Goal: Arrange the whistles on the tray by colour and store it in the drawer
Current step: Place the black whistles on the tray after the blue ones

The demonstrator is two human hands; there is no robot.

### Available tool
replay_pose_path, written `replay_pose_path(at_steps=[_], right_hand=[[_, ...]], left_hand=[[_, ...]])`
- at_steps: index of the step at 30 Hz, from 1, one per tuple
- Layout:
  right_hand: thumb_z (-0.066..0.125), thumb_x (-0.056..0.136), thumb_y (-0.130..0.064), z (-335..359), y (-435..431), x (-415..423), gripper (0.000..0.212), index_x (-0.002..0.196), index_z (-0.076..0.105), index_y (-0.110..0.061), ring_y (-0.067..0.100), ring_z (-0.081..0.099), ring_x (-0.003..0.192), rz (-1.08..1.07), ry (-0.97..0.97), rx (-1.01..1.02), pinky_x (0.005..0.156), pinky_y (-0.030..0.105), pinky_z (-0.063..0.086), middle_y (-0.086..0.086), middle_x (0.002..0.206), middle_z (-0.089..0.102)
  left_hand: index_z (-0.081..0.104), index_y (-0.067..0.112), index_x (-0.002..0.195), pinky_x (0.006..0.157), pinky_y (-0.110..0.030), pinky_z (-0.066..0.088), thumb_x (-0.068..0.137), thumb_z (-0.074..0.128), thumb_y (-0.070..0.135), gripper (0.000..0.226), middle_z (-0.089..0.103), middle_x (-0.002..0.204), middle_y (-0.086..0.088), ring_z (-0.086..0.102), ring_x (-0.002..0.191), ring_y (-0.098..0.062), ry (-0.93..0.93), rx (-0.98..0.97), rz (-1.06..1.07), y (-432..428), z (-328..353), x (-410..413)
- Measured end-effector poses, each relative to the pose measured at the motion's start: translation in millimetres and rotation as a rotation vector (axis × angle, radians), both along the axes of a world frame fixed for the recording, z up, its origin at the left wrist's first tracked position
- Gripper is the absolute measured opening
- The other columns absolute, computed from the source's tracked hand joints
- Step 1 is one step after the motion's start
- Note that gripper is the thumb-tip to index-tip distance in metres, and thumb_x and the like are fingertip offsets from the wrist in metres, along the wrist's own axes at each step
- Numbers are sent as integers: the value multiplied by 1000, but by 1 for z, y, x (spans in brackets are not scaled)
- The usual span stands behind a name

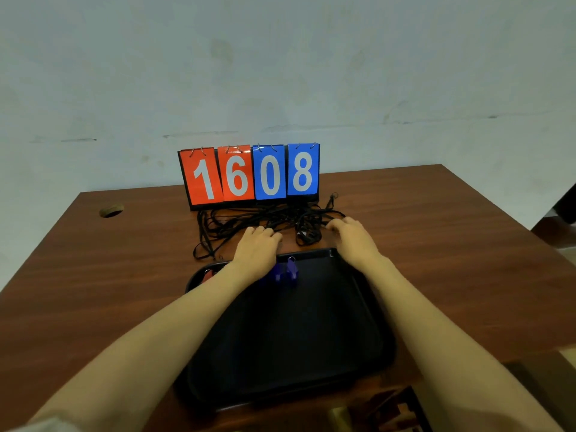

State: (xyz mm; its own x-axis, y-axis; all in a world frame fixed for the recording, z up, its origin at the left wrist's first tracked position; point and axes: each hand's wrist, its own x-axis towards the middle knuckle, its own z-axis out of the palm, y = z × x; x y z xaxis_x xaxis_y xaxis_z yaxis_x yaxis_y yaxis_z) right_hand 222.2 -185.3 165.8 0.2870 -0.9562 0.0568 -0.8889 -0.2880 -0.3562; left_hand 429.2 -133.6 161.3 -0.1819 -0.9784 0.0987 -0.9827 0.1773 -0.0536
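Blue whistles [288,272] are parked at the tray [280,338] far edge. Left hand [258,243] and right hand [353,235] are laid on tangled lanyards [237,219] beyond; pinch cannot be confirmed. Whistles could be dragged out of line by a snagged cord.

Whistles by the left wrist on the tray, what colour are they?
The whistles are blue. The head view, the only one here, shows them.
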Motion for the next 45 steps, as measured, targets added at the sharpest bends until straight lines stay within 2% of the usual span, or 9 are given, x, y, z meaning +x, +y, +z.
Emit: replay_pose_path(at_steps=[9,17,22,28,30,33,38,41,45], right_hand=[[60,86,-16,-13,-59,10,35,120,53,-17,26,54,104,413,339,24,80,39,49,7,116,52],[49,92,-18,-28,-61,5,18,110,51,-13,29,60,91,393,250,-81,64,34,41,7,107,63],[52,95,-20,1,-59,8,22,113,64,-16,21,66,89,315,52,-92,81,38,54,4,104,70],[57,92,-11,27,-101,22,11,84,64,-11,9,67,53,-303,-742,115,62,22,56,10,79,70],[54,92,-12,19,-111,18,13,97,62,-4,22,69,82,-370,-515,135,75,32,56,16,100,68],[55,89,-7,-3,-101,14,44,128,37,1,38,46,119,-339,-112,144,95,42,45,22,131,44],[51,87,-4,-20,-67,10,24,111,51,-8,22,51,102,57,-105,-261,77,32,48,9,113,51],[52,91,-15,-28,-59,8,23,114,57,-14,21,53,104,352,10,-74,81,32,47,4,113,53],[60,90,-26,-34,-59,10,35,124,54,-21,24,52,110,322,43,132,92,37,46,5,124,48]], left_hand=[[46,17,133,98,-41,39,93,50,20,41,49,131,-11,44,120,-31,82,236,17,-71,-17,-2],[43,14,136,98,-41,41,97,44,25,41,40,133,-12,37,124,-31,201,238,65,-82,-38,1],[44,12,135,98,-42,42,98,43,22,39,40,132,-12,38,123,-31,218,228,73,-87,-40,1],[39,7,137,98,-40,40,99,38,16,39,39,137,-13,35,127,-31,297,206,157,-84,-37,-13],[39,7,136,97,-40,41,98,37,16,39,41,136,-13,38,126,-30,374,170,180,-82,-35,-20],[43,9,128,89,-37,44,96,41,24,35,46,127,-10,46,117,-27,453,91,167,-83,-33,-26],[40,17,134,88,-37,48,97,44,23,37,42,131,-8,44,118,-26,379,134,54,-87,-36,-34],[39,19,136,89,-39,45,97,43,16,40,42,129,-12,43,117,-29,332,185,75,-86,-36,-37],[37,20,136,93,-40,43,92,44,5,47,41,131,-14,42,119,-34,251,207,118,-77,-35,-27]])
